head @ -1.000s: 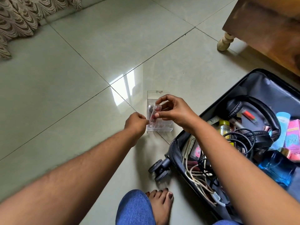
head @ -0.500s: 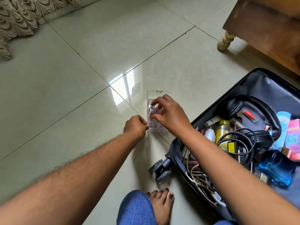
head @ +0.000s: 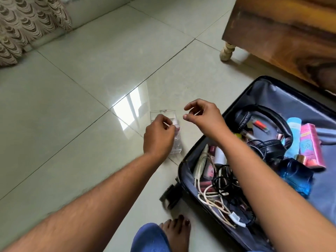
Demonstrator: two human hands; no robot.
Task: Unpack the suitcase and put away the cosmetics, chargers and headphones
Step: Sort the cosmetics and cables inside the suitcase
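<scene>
A clear acrylic organizer (head: 163, 113) stands on the floor tiles with a small pink tube (head: 177, 128) in it. My left hand (head: 158, 137) lies over its near part, fingers curled on its edge, and hides most of it. Just to the right, my right hand (head: 203, 117) hovers above the floor with thumb and fingers loosely apart, holding nothing. The open black suitcase (head: 272, 95) lies at the right. It holds black headphones (head: 272, 115), tangled white and black charger cables (head: 209, 195), a blue bottle (head: 298, 177), a pink box (head: 311, 146) and several small cosmetics.
A wooden furniture piece (head: 283, 33) on a turned leg (head: 226, 51) stands behind the suitcase. A patterned curtain (head: 27, 20) hangs at the top left. My bare foot (head: 176, 233) rests by the suitcase wheel (head: 171, 195). Glossy floor tiles stretch to the left.
My right hand set the pink tube into the organizer, let go and lifted away to the right. My left hand shifted over the organizer.
</scene>
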